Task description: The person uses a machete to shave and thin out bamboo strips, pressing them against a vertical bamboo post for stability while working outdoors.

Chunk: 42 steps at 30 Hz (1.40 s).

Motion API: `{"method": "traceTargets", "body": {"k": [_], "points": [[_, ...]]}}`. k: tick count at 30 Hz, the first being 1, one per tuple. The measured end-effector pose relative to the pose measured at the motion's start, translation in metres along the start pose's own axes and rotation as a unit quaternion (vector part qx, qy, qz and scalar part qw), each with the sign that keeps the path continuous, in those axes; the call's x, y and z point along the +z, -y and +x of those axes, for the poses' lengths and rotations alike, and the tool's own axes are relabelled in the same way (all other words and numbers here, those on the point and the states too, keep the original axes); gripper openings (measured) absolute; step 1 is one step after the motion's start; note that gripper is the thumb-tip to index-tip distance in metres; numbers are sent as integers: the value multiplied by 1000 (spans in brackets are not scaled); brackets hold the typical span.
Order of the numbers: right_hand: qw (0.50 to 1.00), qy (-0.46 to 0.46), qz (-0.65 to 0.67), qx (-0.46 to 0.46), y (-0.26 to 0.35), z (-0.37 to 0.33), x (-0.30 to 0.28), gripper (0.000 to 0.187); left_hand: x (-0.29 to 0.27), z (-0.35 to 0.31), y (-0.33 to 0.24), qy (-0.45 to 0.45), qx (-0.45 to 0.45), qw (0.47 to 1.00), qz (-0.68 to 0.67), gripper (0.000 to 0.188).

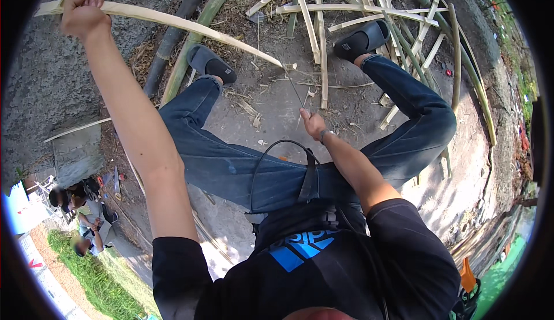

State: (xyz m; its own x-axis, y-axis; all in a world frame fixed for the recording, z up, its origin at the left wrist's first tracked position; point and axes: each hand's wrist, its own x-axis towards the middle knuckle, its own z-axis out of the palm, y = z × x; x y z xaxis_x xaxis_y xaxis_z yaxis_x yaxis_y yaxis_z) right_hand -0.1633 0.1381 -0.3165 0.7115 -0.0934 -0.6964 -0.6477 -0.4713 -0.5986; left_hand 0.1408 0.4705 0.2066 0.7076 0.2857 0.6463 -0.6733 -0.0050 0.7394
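My left hand [85, 15], at the far left with the arm stretched out, is closed round a long pale bamboo strip [190, 27]. The strip slants down to the right, and its thin end lies between my feet. Low in front of me, my right hand [313, 125] is closed on what looks like a knife [295, 91]. Its thin dark blade is seen nearly edge-on, with the tip at the strip's end. My fingers cover the handle. Whether blade and strip touch, I cannot tell.
Split bamboo strips [321, 49] lie crisscrossed beyond my right foot. A green bamboo pole [195, 46] and a dark pole [168, 49] lie beside my left foot. Shavings [249, 109] litter the ground. Two people [86, 222] are at the lower left.
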Motion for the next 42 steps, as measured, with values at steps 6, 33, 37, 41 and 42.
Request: {"method": "traceTargets", "body": {"k": [6, 33, 37, 41, 42], "points": [[997, -45, 14, -54, -23, 12, 9, 87, -20, -3, -12, 62, -28, 995, -73, 41], [892, 71, 434, 108, 60, 9, -62, 62, -55, -5, -3, -14, -35, 999, -5, 40], [914, 13, 405, -8, 88, -5, -86, 61, -51, -6, -6, -13, -33, 999, -21, 41], [924, 7, 375, -77, 97, -14, -80, 58, -39, -11, -9, 9, -31, 998, -48, 44], [926, 18, 368, -80, 97, -15, -76, 57, -39, -11, -9, 10, -31, 998, -48, 44]]}}
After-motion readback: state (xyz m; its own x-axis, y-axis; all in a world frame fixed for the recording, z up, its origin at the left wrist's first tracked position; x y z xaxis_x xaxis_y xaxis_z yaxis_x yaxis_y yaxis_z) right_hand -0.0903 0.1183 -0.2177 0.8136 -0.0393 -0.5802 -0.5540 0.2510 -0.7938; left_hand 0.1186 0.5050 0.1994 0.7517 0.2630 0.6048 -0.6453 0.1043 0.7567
